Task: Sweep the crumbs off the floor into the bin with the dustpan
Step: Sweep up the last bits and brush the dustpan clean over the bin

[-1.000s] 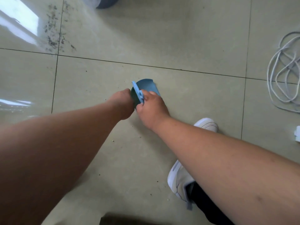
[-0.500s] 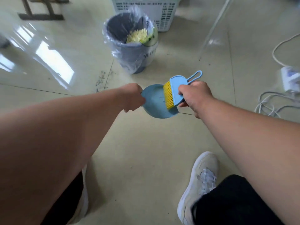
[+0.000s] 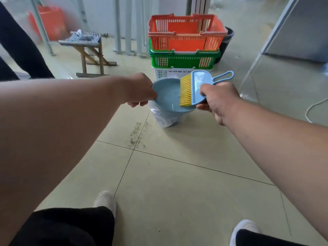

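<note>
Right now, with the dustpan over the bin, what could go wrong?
1. The dustpan covers the bin, so its mouth is hidden; tipped off-centre, crumbs may land on the floor.
2. The brush rests on the pan's right edge; a hard flick could throw crumbs past the rim.
3. A crumb streak lies left of the bin, and stepping closer could scatter it.

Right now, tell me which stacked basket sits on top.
The orange basket; the green basket lies under it, the white basket at the bottom.
</note>
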Available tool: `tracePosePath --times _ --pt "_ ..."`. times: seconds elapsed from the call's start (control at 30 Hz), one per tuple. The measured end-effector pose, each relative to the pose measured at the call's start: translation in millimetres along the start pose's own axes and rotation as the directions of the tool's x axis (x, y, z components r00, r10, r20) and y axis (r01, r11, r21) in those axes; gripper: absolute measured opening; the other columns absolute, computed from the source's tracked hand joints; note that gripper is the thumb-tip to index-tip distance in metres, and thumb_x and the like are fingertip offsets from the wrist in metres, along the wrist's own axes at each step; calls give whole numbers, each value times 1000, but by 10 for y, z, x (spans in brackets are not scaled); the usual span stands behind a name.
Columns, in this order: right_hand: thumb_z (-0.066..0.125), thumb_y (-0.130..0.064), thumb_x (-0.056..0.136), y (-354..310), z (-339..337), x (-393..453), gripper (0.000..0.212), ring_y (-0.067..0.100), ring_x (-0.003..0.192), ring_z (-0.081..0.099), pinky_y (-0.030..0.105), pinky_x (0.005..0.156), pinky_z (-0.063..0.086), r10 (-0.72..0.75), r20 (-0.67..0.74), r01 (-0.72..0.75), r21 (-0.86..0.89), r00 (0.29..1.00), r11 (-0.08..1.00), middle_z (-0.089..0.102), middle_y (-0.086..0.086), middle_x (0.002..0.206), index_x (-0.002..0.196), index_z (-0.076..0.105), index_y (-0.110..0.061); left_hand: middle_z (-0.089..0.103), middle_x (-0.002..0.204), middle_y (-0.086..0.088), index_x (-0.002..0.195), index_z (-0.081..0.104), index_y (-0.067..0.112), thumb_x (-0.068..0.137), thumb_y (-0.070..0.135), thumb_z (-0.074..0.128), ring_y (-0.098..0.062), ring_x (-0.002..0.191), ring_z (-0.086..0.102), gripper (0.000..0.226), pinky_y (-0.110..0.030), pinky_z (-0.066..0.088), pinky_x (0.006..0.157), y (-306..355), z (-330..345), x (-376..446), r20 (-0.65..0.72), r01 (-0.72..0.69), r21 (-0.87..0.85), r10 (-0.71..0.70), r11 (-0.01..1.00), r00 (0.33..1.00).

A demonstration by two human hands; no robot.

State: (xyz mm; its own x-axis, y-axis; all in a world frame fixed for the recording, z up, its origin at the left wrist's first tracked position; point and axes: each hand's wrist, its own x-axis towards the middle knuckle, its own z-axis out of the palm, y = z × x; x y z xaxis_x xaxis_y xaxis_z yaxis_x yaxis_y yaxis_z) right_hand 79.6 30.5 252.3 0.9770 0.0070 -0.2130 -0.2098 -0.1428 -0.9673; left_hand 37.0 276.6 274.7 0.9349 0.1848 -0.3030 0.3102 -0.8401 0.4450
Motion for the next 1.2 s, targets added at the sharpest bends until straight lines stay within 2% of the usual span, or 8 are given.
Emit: tracePosePath --times 0.17,0.43,0.53,0.7,0.8,0.93,1.1,1.2 --pt "66 -13 76 219 179 501 16 20 53 71 28 53 57 63 8 -64 48 998 997 74 11 79 91 68 -8 66 55 -8 87 76 -2 85 21 63 -20 34 48 26 -23 44 38 -168 74 535 -9 62 -29 -62 998 998" --pt "63 -10 86 893 455 1205 8 19 48 63 24 47 53 170 -35 -161 190 985 969 69 9 64 91 68 -7 72 76 -27 91 73 -9 89 18 60 -30 51 56 30 -32 51 58 -220 322 1465 -16 104 85 -103 991 995" --pt "62 -9 88 1113 560 1364 6 20 48 63 25 48 55 213 -89 -192 204 973 960 70 11 68 87 68 -7 70 70 -19 92 66 -3 93 15 57 -31 48 60 20 -32 54 55 -213 413 1726 -83 92 220 -75 971 994" --pt "65 -10 88 1261 712 1692 6 21 51 66 33 57 62 242 -75 -221 222 967 950 75 15 83 90 70 -7 58 77 -9 106 71 5 90 10 60 -30 61 55 21 -28 35 47 -197 473 2084 -221 31 428 71 903 973" --pt "68 -12 89 1280 803 1881 5 25 60 75 44 73 66 243 -28 -229 246 970 942 80 11 84 90 74 -12 53 89 -9 125 70 17 96 13 58 -33 75 54 32 -31 37 56 -187 497 2252 -263 -60 540 236 840 936" --pt "73 -13 85 1336 893 2007 6 27 69 78 46 76 66 243 -5 -237 214 970 948 81 7 89 88 78 -15 50 84 -8 139 60 17 102 11 52 -33 71 52 38 -39 42 61 -178 606 2365 -212 -137 669 364 731 907" --pt "75 -8 81 1376 935 2018 7 28 71 78 51 84 64 260 72 -269 196 963 943 81 7 87 83 79 -14 60 92 -13 142 60 19 104 13 55 -37 77 60 39 -39 42 62 -206 637 2438 -257 -152 588 362 794 896" --pt "75 -10 88 1307 1002 2017 6 28 74 78 45 83 65 220 209 -272 265 953 925 81 9 91 93 77 -12 73 100 -13 108 72 21 91 18 59 -39 84 65 21 -31 41 62 -245 607 2485 -303 -157 356 273 921 913"
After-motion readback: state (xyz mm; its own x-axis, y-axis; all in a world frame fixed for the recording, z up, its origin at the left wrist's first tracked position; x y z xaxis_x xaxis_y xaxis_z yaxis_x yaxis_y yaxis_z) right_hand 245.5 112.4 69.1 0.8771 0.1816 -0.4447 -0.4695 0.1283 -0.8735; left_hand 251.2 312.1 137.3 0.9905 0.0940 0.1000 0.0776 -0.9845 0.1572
